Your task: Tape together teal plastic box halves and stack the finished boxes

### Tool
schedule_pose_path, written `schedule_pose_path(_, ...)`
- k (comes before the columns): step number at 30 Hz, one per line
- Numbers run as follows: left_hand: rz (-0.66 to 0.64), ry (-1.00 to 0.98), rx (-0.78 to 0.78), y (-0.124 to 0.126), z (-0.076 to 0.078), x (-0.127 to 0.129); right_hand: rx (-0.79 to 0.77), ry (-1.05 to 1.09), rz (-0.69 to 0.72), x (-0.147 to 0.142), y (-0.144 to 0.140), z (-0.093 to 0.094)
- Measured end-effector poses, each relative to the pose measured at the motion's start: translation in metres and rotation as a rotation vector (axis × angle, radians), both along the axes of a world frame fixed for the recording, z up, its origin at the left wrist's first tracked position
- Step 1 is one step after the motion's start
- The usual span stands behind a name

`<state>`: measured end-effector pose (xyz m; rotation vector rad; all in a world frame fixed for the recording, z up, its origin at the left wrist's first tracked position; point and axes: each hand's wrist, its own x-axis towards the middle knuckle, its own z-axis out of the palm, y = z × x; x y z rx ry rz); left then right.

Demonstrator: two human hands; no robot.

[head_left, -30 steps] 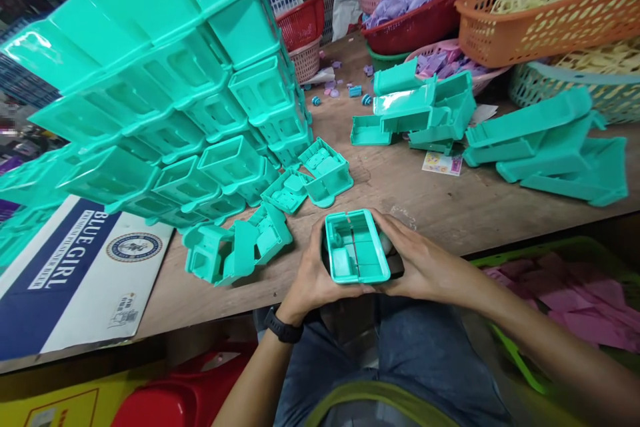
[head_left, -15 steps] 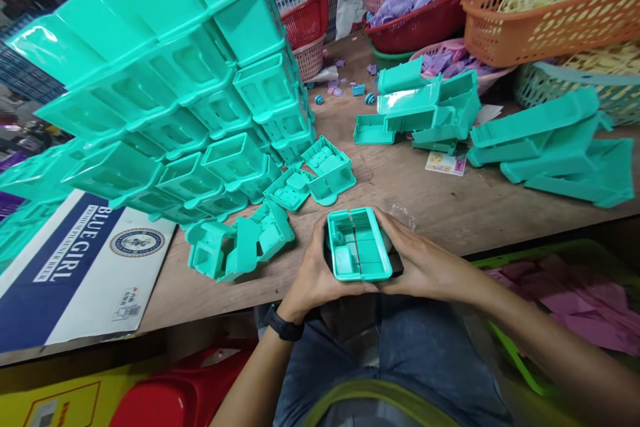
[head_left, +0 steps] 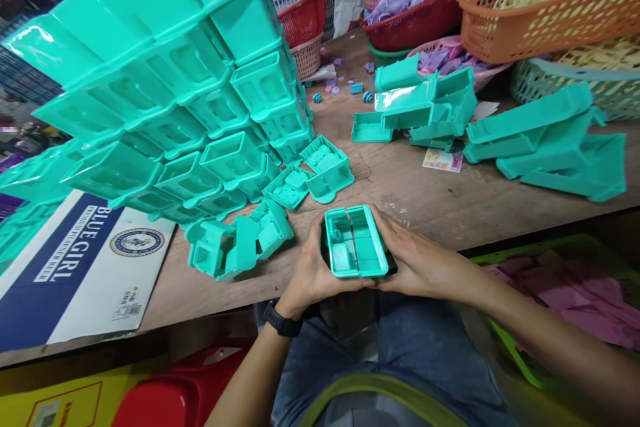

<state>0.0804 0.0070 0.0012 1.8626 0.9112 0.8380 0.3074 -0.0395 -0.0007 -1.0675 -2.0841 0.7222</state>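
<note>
- Teal plastic box point(head_left: 355, 242) sits at lower centre of the frame, open side up, above the table point(head_left: 425, 200) edge.
- My left hand point(head_left: 313, 273) and right hand point(head_left: 417, 260) clamp its sides, fingers wrapped around it.
- Stacked teal boxes point(head_left: 165, 80) fill the upper left.

Open-topped teal box point(head_left: 356, 242), upright, at table edge.

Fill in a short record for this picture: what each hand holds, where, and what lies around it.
left hand: grips the left side of the teal box
right hand: grips the box's right side
box: open side up, at the table edge
left of table: teal stack
beside the stack: loose parts
back right: orange basket
</note>
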Motion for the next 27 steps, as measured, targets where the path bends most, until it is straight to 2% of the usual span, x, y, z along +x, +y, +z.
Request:
schedule_pose_path(8, 0.001, 0.002, -0.109, 0.015, 0.011, -0.002, -0.095, 0.005, 0.014, 0.007, 0.015, -0.004)
schedule_pose_path(14, -0.034, -0.146, -0.222, 0.022, 0.01, -0.004, -0.154, 0.004, 0.009, 0.007, 0.027, 0.002)
schedule_pose_path(18, -0.036, -0.141, -0.207, 0.023, 0.01, -0.006, -0.178, -0.004, -0.001, 0.011, 0.027, -0.001)
schedule_pose_path(27, -0.066, -0.14, -0.178, 0.023, 0.003, -0.008, -0.128, 0.019, -0.017, 0.01, 0.022, -0.011)
